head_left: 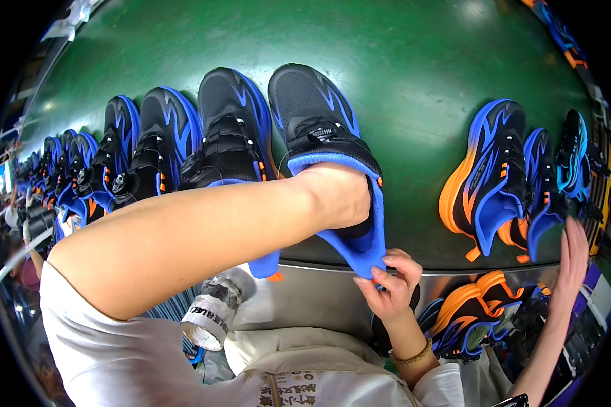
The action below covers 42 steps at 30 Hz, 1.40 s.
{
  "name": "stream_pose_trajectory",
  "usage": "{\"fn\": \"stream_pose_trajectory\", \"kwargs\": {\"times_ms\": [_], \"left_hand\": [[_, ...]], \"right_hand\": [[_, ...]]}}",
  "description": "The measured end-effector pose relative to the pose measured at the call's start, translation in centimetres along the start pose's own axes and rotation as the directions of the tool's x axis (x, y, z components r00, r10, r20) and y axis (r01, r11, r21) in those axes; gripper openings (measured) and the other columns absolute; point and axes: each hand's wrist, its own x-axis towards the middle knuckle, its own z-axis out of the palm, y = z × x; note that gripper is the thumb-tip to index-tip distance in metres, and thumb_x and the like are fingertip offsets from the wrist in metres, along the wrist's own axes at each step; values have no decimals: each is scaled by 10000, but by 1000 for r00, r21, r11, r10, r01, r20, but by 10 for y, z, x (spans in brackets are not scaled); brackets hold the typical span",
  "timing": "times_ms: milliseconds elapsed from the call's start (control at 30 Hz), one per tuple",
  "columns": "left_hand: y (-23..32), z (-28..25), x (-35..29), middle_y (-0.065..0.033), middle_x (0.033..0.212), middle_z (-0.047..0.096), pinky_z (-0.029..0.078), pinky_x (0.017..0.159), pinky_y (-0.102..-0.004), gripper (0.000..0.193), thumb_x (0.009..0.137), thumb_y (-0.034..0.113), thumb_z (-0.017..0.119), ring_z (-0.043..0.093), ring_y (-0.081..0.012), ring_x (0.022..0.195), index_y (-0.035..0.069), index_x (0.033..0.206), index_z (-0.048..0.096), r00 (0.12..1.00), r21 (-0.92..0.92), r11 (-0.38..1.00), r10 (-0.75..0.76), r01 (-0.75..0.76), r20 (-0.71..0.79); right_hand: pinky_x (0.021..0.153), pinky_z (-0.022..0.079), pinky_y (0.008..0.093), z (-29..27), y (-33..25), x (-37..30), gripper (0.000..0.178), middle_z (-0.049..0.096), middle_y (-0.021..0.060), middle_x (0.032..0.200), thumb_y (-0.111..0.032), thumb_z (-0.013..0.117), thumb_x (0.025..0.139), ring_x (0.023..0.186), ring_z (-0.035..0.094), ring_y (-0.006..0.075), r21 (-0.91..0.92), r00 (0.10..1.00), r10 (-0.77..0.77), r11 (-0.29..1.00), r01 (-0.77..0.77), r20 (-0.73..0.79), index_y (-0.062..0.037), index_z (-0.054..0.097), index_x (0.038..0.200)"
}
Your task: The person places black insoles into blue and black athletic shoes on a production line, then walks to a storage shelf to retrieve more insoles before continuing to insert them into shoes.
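A black sneaker [311,102] with blue trim and a blue lining lies toe-away at the front edge of the green table [414,88]. Into its opening reaches my left hand [339,195]; the fingers are hidden inside the shoe. My right hand [394,285] pinches the blue heel collar of that same sneaker between thumb and fingers, just over the table's edge. Directly to the left stands another black and blue sneaker [225,102], partly covered by my left forearm.
More sneakers [163,115] run in a row to the left. At the right stand orange-soled sneakers [485,163], with another person's hand [574,254] beside them. Below the table edge are more orange and blue sneakers [461,308] and a tape-wrapped roll [214,312].
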Motion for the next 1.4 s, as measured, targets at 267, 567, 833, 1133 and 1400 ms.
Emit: {"fn": "stream_pose_trajectory", "kwargs": {"times_ms": [267, 567, 833, 1133, 1400], "left_hand": [[-5, 1, -4, -43, 833, 658, 487, 641, -329, 171, 609, 133, 659, 621, -205, 762, 78, 770, 680, 999, 29, 999, 46, -46, -13], [3, -29, -16, -101, 644, 613, 482, 544, -342, 125, 665, 127, 551, 623, -240, 602, 48, 740, 614, 966, -420, 904, -35, -79, -257], [-41, -112, -14, -183, 915, 612, 466, 741, -346, 277, 890, 222, 476, 598, -276, 844, -3, 1000, 595, 657, -914, 398, -670, -74, -345], [5, -95, 108, -150, 876, 621, 481, 670, -403, 581, 770, 455, 581, 606, -329, 797, 162, 1244, 417, 678, -647, 752, -541, 126, -497], [0, -95, 142, -175, 966, 618, 449, 803, -392, 452, 840, 449, 456, 579, -324, 926, 77, 1063, 585, 548, -877, 450, -782, 168, -296]], "right_hand": [[706, 441, 371, 6, 3, 0, 445, 442, 77, 1027, -102, 787, 606, 804, 521, 233, 24, 998, 8, 1000, -7, -65, -124, 537, 973], [715, 438, 369, 6, -5, 0, 413, 451, 84, 1009, -77, 774, 618, 840, 510, 249, -16, 997, 35, 999, -36, -64, -100, 533, 953], [846, 378, 412, -52, -35, -83, 406, 475, 163, 1158, -106, 667, 718, 1007, 478, 339, -469, 938, 343, 822, -323, -45, -58, 559, 1106], [927, 340, 464, -76, -88, -217, 663, 284, 310, 1304, -309, 699, 705, 1149, 355, 462, -647, 749, 662, 563, -515, -19, -90, 424, 1266], [976, 285, 462, -81, -78, -226, 662, 286, 274, 1324, -300, 680, 726, 1185, 334, 421, -546, 751, 658, 611, -573, -52, -88, 397, 1285]]}}
